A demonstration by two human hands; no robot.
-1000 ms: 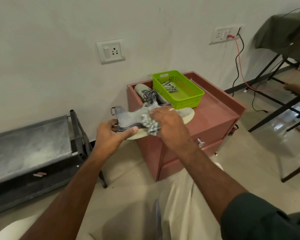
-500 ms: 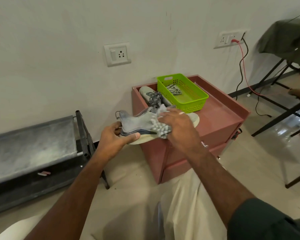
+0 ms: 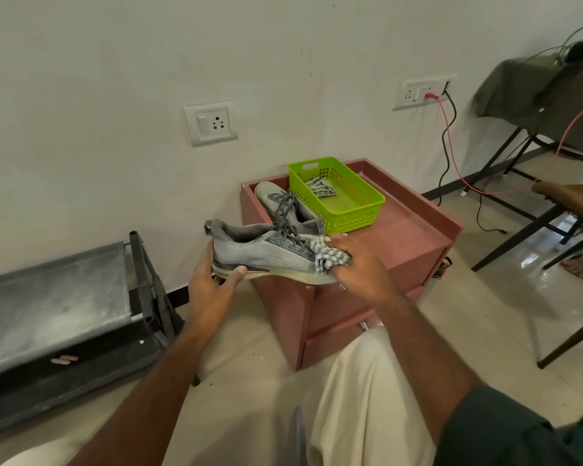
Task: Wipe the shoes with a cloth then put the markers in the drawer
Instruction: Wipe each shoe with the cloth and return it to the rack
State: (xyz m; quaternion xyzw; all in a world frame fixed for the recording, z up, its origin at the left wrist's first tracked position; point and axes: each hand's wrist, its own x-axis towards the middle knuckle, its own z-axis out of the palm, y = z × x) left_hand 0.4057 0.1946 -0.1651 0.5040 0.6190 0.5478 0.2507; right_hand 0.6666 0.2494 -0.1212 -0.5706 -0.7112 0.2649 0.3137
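White wall (image 3: 115, 79) across the back, a dusty dark bench (image 3: 54, 297) low on the left, bare floor (image 3: 249, 371) open between it and the red drawer cabinet (image 3: 414, 230). On the cabinet's rimmed top, a green basket (image 3: 350, 203) sits toward the far edge with a second shoe (image 3: 276, 200) just left of it. Held out over the cabinet's near-left corner is the grey shoe (image 3: 260, 253), sole down. Left hand (image 3: 212, 284) cups the heel end, thumb hooked on the sole edge. Right hand (image 3: 360, 264) pinches a checked cloth (image 3: 327, 257), bunched, pressed to the toe end.
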